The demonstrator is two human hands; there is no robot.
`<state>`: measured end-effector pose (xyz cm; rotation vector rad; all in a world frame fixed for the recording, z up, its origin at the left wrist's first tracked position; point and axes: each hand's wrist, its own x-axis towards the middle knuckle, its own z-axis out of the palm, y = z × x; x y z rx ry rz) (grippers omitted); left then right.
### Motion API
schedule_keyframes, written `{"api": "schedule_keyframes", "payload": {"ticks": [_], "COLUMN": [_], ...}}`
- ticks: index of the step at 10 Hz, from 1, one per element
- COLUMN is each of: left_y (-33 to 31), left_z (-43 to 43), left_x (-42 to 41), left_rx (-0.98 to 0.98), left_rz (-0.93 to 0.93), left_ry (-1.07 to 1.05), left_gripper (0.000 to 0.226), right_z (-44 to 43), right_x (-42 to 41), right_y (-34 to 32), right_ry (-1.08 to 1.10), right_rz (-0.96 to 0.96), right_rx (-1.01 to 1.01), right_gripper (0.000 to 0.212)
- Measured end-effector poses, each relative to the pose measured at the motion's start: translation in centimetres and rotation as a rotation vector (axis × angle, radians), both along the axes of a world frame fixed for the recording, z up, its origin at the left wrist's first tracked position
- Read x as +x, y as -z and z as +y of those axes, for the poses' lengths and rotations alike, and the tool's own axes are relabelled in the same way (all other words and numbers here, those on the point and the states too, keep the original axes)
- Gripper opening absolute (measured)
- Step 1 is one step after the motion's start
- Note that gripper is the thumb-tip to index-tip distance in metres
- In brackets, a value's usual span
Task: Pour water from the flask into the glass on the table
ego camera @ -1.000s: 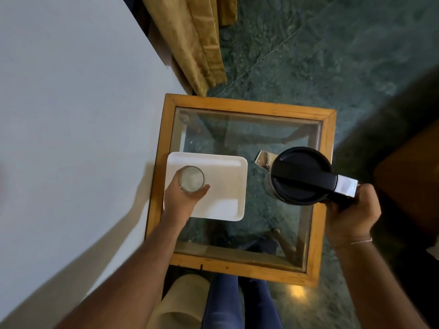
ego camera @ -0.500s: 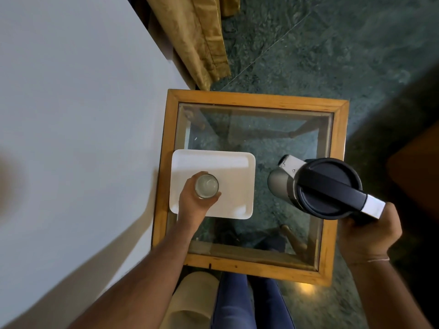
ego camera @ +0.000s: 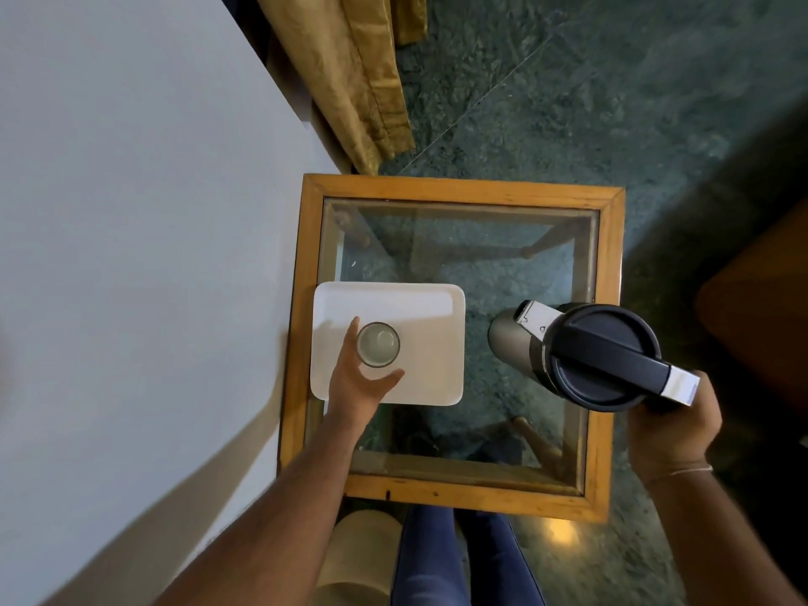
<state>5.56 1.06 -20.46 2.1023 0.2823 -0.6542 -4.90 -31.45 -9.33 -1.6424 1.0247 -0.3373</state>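
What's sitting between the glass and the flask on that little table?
Nothing stands there: in the head view, only bare white tray and clear tabletop separate glass from flask.

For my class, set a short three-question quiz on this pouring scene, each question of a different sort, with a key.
1. True or false: the glass stands on the white tray.
2. Which of the hands holds the flask? A) left hand B) right hand
3. Fill in: the tray lies on a table with a wooden frame and a ____ top.

Key: 1 true; 2 B; 3 glass.
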Motion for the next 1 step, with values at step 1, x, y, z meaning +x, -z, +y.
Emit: {"api": "schedule_keyframes", "payload": {"ticks": [1], "left_y": [-2.73], "left_z": [1.63], "left_x": [-5.89], "left_rx": [0.250], "left_rz": [-0.008], "left_ry": [-0.059], "left_gripper": [0.102], "right_z": [0.05], "right_x": [-0.28], "right_y": [-1.57], "right_ry": [-0.059], "right_rz": [0.195], "right_rx": [0.068], "right_gripper": [0.054]}}
